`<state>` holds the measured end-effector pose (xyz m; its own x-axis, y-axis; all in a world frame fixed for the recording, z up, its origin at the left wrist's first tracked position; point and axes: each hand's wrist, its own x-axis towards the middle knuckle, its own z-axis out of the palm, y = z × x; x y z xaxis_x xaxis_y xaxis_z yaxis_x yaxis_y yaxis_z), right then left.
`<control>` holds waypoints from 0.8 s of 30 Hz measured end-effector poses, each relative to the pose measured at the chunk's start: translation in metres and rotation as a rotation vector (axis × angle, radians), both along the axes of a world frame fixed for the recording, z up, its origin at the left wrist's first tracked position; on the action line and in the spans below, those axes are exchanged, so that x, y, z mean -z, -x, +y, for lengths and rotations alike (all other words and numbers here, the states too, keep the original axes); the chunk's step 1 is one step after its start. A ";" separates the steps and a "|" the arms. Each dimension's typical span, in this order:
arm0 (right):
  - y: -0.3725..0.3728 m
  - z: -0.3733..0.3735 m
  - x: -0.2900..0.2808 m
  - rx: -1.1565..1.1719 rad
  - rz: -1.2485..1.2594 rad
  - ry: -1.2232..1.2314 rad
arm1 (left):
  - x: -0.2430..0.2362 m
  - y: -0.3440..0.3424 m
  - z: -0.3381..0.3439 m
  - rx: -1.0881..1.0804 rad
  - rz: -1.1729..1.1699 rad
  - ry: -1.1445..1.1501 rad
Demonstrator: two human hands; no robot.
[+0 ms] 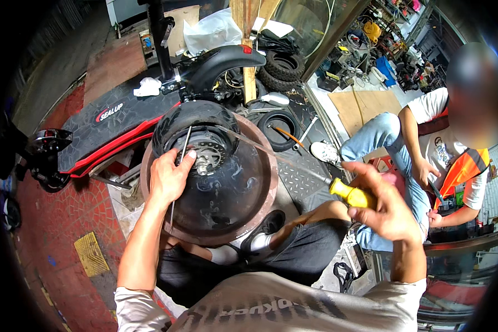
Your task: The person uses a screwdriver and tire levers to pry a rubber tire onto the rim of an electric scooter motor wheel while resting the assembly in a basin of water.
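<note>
With our left hand (169, 178) we hold a thin metal rod (187, 137), pinched by the thumb and fingers, and its top end is at the edge of the black tire (171, 124) on the wheel (207, 154). Our right hand (388, 209) is off to the right, curled loosely around the yellow handle (349, 193) of a tool that points back toward the wheel. The wheel is at the far side of a big round tub (270, 191), near a black and red scooter (116, 119).
</note>
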<state>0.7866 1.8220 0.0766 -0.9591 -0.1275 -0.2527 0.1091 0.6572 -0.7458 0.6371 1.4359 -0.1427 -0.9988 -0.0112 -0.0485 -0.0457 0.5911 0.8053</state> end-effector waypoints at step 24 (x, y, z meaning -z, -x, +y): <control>-0.110 -0.104 0.234 0.413 -0.190 0.682 | 0.012 0.025 0.000 0.147 0.134 0.080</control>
